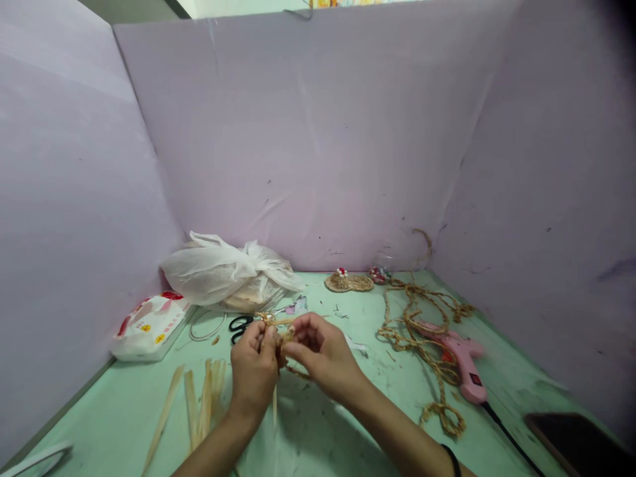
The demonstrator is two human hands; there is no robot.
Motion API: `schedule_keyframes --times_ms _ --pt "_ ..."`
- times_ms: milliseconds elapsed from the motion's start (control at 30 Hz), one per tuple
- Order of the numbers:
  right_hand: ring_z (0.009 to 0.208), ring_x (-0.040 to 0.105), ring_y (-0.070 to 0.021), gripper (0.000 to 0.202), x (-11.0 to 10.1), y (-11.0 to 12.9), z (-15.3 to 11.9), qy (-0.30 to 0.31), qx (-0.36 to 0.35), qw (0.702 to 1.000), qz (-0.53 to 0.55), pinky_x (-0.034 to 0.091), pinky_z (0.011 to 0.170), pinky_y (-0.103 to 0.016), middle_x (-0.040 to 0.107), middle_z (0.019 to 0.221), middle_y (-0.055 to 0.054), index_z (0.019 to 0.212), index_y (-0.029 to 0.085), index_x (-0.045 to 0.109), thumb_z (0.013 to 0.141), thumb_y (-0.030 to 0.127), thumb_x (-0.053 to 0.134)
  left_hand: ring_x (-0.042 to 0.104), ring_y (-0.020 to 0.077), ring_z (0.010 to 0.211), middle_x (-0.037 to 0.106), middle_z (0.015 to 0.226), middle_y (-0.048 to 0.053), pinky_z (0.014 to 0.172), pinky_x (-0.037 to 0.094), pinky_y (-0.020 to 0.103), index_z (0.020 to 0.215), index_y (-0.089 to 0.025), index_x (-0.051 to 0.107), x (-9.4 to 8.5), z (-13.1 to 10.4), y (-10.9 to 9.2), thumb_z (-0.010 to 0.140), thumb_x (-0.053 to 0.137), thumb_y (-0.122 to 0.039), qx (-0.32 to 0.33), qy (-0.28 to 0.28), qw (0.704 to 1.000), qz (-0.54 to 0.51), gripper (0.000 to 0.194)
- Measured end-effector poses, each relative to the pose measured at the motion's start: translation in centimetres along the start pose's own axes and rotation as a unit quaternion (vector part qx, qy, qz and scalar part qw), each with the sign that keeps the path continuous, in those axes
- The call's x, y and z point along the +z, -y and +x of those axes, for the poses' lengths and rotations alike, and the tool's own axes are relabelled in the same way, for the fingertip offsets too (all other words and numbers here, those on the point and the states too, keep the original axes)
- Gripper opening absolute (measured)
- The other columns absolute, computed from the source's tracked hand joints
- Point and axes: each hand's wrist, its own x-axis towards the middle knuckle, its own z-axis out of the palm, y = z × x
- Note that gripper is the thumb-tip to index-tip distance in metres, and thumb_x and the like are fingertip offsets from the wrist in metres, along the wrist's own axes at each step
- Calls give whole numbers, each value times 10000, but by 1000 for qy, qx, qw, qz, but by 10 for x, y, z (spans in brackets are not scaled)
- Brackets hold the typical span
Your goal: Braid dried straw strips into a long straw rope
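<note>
My left hand [254, 364] is closed around a small piece of braided straw cord [285, 338], raised above the green table. From the other side my right hand [320, 354] pinches the same cord between thumb and fingers. A loose end of it hangs below my right hand, and thin strands stick out past my fingertips. Much of the piece is hidden by my fingers. Just beyond my left hand lie black-handled scissors [239, 326]. Flat pale straw strips [206, 401] are spread on the table left of my left forearm.
A tied white plastic bag [223, 271] and a tissue pack [149, 328] stand at the left. A woven sole-shaped piece [350, 283] with beads lies at the back. Tangled braided rope [412, 331] overlaps a pink glue gun [467, 364] at the right. A phone [579, 444] lies nearer.
</note>
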Motion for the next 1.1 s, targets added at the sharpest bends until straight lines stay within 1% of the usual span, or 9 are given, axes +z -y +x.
schedule_keyframes --times_ms 100,167,300,500,633,733,900,1000,1100 --pt "563 516 -104 229 -3 -4 4 -72 32 996 35 428 557 -239 554 606 26 867 175 491 663 196 593 396 76 371 455 474 -51 368 318 184 643 -180 442 3 -4 -4 752 470 -376 -18 22 1000 12 226" --pt "564 519 -108 255 -5 -7 5 -90 20 996 16 431 556 -247 573 631 11 930 170 515 688 223 577 402 74 391 466 495 -44 393 326 184 642 -180 445 3 -6 -3 760 465 -372 -1 33 999 28 227" --pt "616 534 -119 252 -8 -10 6 -63 -14 997 -40 447 578 -260 605 722 -26 927 160 601 683 216 572 396 81 423 434 487 -46 412 314 186 640 -183 455 2 -7 2 779 445 -356 36 36 996 70 222" --pt "566 541 -122 234 -11 -8 6 -69 9 994 -88 445 534 -249 617 658 -27 835 148 631 609 152 574 475 106 491 516 543 -24 472 354 201 712 -181 505 1 -9 9 796 426 -322 91 26 987 130 182" --pt "534 522 -110 201 -11 -12 6 -57 4 992 -114 427 510 -232 611 626 -21 765 159 630 591 108 544 495 103 478 547 552 -22 475 364 196 731 -180 524 2 -11 8 798 426 -293 142 16 975 170 164" --pt "535 518 -110 211 -10 -13 7 -67 25 990 -124 408 484 -221 615 634 -23 752 158 636 581 96 529 507 100 463 567 563 -21 464 366 192 750 -181 534 1 -11 7 803 421 -274 188 0 962 199 157" --pt "494 484 -96 176 -11 -14 8 -67 63 991 -96 375 448 -211 599 598 -15 708 147 627 568 102 529 540 103 480 588 591 -15 473 376 191 778 -184 535 2 -12 11 820 409 -233 267 -11 934 236 141" --pt "501 484 -92 142 -12 -15 9 -66 71 993 -66 384 473 -216 587 585 -8 667 145 615 557 98 539 552 98 501 594 605 -14 494 381 185 800 -182 537 2 -12 13 828 401 -194 309 -5 918 250 139" --pt "546 517 -97 209 -8 -12 9 -87 119 988 44 422 523 -236 590 671 -4 742 156 582 536 124 592 548 101 488 593 592 -10 489 369 190 797 -178 540 1 -8 16 825 407 -181 337 -37 894 291 136"
